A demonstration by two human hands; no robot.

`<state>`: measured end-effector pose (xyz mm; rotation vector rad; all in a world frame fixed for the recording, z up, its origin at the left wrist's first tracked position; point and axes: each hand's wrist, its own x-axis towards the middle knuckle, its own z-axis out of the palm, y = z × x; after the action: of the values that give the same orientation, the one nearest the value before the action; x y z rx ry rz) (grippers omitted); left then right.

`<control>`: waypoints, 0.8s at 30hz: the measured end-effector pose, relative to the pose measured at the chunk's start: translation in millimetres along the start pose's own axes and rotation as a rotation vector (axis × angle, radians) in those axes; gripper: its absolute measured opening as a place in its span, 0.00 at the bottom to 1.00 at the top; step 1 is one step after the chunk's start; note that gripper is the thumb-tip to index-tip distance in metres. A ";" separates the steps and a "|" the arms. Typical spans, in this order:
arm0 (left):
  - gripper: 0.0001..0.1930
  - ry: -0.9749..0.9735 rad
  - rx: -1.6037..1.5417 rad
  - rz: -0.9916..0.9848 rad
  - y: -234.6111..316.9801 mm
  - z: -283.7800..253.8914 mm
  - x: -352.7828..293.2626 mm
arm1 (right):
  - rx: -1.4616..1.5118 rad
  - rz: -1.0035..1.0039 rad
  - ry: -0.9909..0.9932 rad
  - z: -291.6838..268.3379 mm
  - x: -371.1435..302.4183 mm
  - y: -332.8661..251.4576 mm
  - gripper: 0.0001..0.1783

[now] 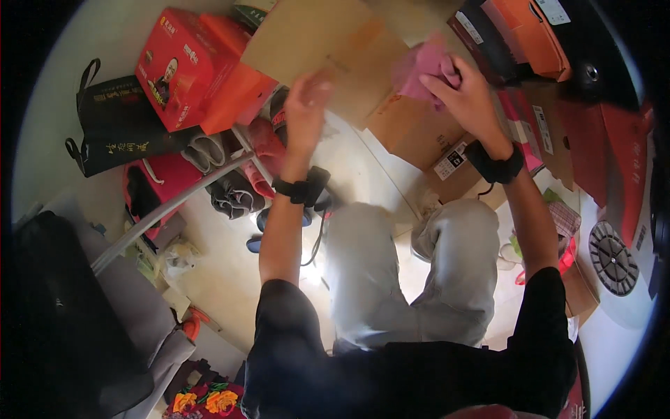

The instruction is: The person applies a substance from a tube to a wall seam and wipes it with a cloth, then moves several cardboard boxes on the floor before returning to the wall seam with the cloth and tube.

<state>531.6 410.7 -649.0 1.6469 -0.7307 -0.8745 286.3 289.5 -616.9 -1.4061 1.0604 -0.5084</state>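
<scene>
My right hand [466, 94] grips a bunched pink cloth [427, 68] over a brown cardboard box [412, 129]. Thumb and fingers close around the cloth, and its far side is smeared by motion. My left hand [309, 101] is raised at the near left edge of a tan cardboard panel [317, 35]. Blur hides how its fingers are held, and whether it touches the cardboard is unclear. Dark bands with a cable circle both wrists.
On the left stand a red gift box [185, 70] and a black bag [115, 126], above a rack [174, 199] with several shoes [234, 193]. Stacked shoeboxes [523, 35] fill the far right. A round grey slotted disc [613, 258] is at the right.
</scene>
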 end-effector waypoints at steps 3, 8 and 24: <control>0.24 -0.226 -0.007 0.225 14.4 27.6 -5.9 | 0.202 -0.096 -0.167 35.3 11.7 -8.3 0.14; 0.23 -0.286 -0.165 0.120 -8.1 -2.6 -17.5 | -0.125 -0.357 -0.457 64.3 16.0 1.2 0.20; 0.22 0.118 0.259 -0.066 -124.9 -198.9 -122.8 | -0.278 -0.227 0.071 -11.3 59.9 25.4 0.22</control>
<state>636.0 643.9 -719.2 1.9449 -0.7346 -0.7446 298.5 238.1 -656.4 -1.7783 1.0639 -0.5951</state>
